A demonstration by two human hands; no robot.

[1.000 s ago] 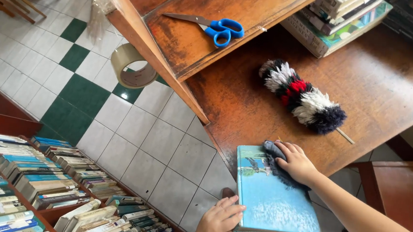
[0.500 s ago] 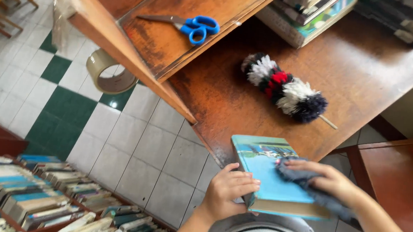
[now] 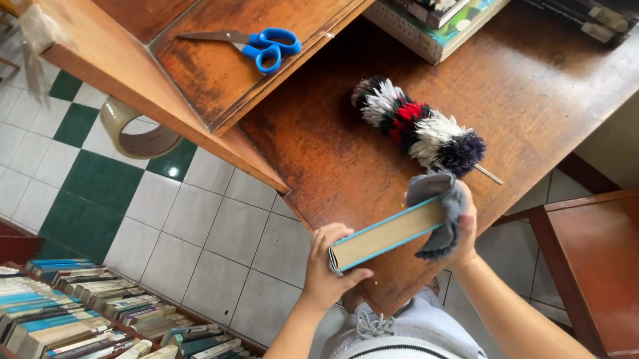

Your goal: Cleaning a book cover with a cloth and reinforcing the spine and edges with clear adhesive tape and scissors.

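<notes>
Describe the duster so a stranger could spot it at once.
Start at the brown wooden table. The duster lies on it, just above the right hand holding a grey cloth. It alone is fluffy, banded black, white, red and navy.

The scene is lit evenly by soft, bright daylight; its source cannot be told. A pale sheen is seen on the desk [image 3: 565,92] at the upper right, and light is reflected by the floor tiles [image 3: 204,224]. Only soft shadows are cast. The picture is mostly sharp, and lines near the edges are slightly bent.
</notes>
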